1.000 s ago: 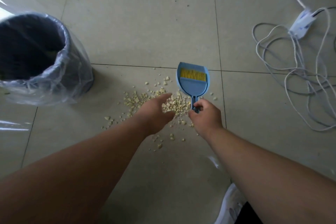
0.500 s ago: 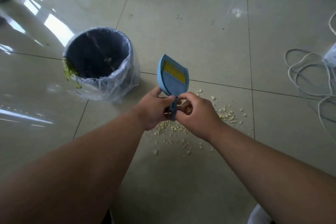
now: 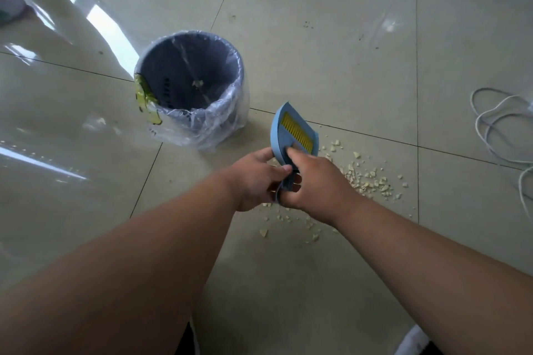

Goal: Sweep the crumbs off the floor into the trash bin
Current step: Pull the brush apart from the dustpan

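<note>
A small blue dustpan [image 3: 288, 135] with a yellow-bristled brush nested in it is held up off the floor, tilted. My left hand [image 3: 256, 179] grips its left edge and handle. My right hand [image 3: 314, 184] grips the handle and the brush from the right, thumb on the pan. Pale yellow crumbs [image 3: 366, 179] lie scattered on the tiled floor under and to the right of my hands. The grey trash bin [image 3: 161, 72], lined with a clear plastic bag, stands upright just beyond and to the left of the dustpan. A few bits lie at its bottom.
White cables [image 3: 501, 130] coil on the floor at the right edge. A clear plastic sheet [image 3: 57, 112] covers the floor on the left. A white shoe [image 3: 412, 340] shows at the bottom right. Beige tiles with dark grout lines lie all around.
The dustpan was lifted from the floor and both hands now hold it. My view swung left, bringing the bin closer to centre and the crumbs to the right.
</note>
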A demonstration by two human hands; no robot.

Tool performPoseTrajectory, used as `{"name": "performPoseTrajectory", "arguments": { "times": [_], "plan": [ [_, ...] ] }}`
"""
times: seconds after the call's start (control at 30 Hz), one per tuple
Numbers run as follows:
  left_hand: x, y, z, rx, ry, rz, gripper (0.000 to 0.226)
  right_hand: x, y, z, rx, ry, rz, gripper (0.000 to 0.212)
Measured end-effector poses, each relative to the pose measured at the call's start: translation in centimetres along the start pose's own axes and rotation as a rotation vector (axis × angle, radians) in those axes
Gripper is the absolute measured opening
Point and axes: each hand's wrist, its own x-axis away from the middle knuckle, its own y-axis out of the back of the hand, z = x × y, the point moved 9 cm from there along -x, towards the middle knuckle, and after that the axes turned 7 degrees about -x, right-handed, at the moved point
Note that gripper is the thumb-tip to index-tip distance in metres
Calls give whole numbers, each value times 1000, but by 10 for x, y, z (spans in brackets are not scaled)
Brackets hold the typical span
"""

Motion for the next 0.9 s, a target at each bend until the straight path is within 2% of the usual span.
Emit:
{"name": "performPoseTrajectory", "arguments": {
  "times": [0.43,0.63,0.9],
  "plan": [
    [34,-6,-8,-13,-33,-4,41,31,6,26,-92,-44,-52,25],
    [29,-15,-14,1,-30,-43,41,29,22,14,-72,-51,-66,35],
    [14,-14,-21,20,-29,-46,41,13,23,3,-45,2,-149,28]
  ]
}}
